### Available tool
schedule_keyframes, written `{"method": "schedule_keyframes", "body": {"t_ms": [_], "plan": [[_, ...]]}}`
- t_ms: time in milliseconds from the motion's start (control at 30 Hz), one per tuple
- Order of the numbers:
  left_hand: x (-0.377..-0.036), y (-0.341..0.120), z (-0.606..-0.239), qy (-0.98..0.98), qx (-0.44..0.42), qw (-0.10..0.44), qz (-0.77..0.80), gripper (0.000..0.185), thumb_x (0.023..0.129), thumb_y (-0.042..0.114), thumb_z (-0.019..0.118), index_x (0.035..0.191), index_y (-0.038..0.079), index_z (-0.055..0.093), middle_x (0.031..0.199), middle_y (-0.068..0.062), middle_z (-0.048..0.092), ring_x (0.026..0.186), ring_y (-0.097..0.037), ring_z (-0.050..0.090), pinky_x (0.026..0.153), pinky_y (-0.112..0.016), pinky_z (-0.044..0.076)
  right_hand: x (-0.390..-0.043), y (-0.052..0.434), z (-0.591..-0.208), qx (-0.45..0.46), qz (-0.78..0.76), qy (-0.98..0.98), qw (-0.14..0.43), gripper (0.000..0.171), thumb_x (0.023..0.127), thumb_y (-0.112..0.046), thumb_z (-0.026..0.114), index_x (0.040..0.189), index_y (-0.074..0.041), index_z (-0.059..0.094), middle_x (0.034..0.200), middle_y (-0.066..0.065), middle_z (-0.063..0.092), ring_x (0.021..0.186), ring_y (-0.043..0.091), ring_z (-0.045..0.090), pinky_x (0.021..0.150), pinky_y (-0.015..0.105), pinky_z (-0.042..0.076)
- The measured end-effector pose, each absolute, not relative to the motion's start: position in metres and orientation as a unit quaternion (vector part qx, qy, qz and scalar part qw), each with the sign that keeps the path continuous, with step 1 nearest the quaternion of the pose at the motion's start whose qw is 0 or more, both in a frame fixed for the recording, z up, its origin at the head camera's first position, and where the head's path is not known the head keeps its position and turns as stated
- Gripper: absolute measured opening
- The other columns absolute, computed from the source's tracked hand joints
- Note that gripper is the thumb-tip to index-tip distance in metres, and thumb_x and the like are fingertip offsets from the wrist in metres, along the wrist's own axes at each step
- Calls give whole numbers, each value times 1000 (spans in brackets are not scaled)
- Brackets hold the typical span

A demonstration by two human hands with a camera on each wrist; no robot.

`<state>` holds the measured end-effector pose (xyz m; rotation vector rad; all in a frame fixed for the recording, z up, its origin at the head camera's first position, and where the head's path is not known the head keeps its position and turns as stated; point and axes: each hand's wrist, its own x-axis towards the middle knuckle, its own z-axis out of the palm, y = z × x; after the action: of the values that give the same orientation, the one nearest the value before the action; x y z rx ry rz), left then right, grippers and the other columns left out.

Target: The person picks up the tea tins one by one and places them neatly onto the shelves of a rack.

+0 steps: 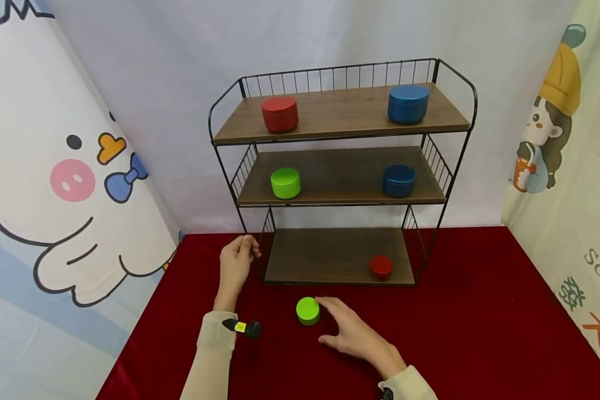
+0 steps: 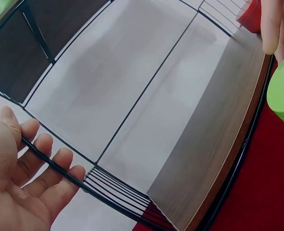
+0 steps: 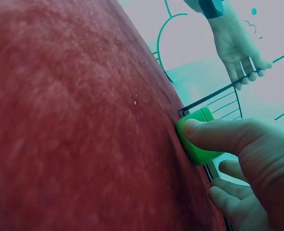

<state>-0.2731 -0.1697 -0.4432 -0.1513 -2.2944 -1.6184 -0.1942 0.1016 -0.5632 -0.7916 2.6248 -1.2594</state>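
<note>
On the red cloth sits a small bright green round tin (image 1: 308, 311), in front of the three-tier rack (image 1: 325, 255) of brown boards and black wire. My right hand (image 1: 352, 330) is beside this tin, thumb and fingers spread apart, with the index fingertip right at its edge. The thumb (image 3: 214, 134) overlaps the tin in the right wrist view. At the rack's left side, my left hand (image 1: 236, 264) grips a thin black post (image 2: 55, 166), its fingers curled behind the rod.
The top shelf bears a red tin (image 1: 280, 115) on the left and a blue tin (image 1: 408, 105) on the right. A green tin (image 1: 285, 184) and another blue tin (image 1: 399, 181) stand on the middle shelf. A small red tin (image 1: 381, 268) is at the bottom right.
</note>
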Motion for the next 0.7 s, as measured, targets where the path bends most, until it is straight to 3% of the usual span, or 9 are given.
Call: {"method": "schedule_keyframes", "body": {"t_ms": [700], "plan": [[-275, -169, -446, -800, -61, 183, -568, 46, 110, 23, 49, 90, -14, 65, 86, -35, 66, 62, 1, 56, 58, -15, 42, -214, 76, -569, -288, -397, 870, 54, 72, 93, -9, 77, 155, -3, 41, 153, 16, 47, 140, 32, 50, 112, 47, 46]]}}
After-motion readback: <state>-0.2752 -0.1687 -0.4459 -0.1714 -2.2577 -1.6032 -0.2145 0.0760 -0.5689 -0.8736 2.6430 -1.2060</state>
